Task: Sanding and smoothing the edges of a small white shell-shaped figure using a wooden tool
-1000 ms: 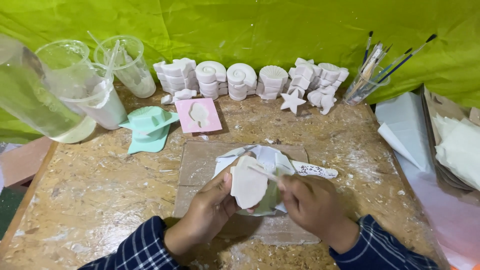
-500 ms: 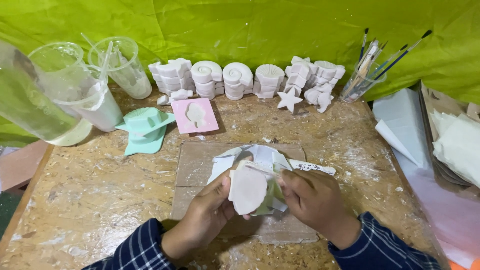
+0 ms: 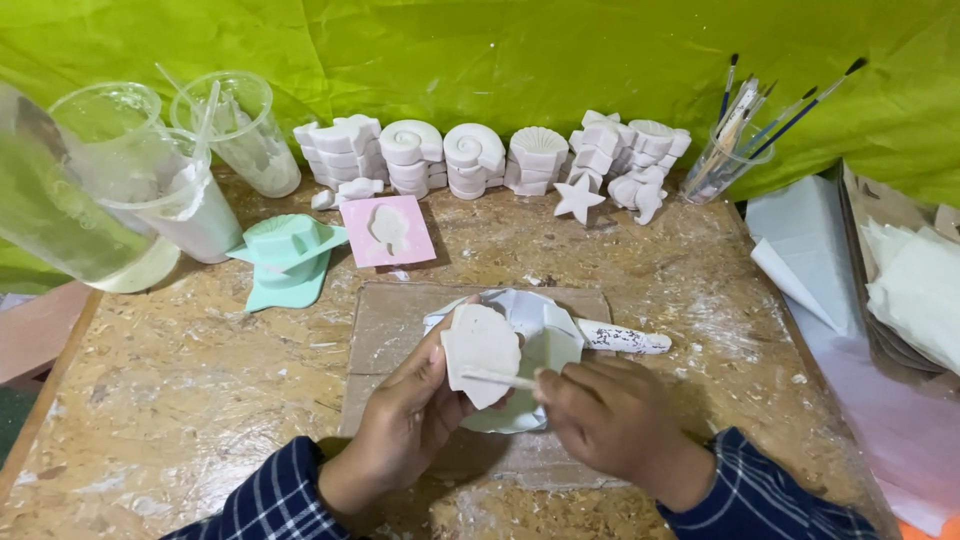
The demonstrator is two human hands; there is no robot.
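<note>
Both hands work just in front of the brown board lying on the table, which serves as the landmark. On the left side, the left hand grips one white shell-shaped cast between thumb and fingers, holding it upright over the board's near edge. Beside it, the right hand is closed around one thin stick, whose tip touches the cast. Under both lies one white mould on the board, with one spattered tool handle poking out to its right.

Behind the board, from the left: three clear plastic cups stand at the far left corner, then one mint-green mould, then one pink mould with a white cast in it. Further back, a row of stacked white casts runs along the green cloth, with one white star leaning before it. Right of the row, one clear cup of brushes holds several; the exact count I cannot tell. Far right of the board lie white sheets.
</note>
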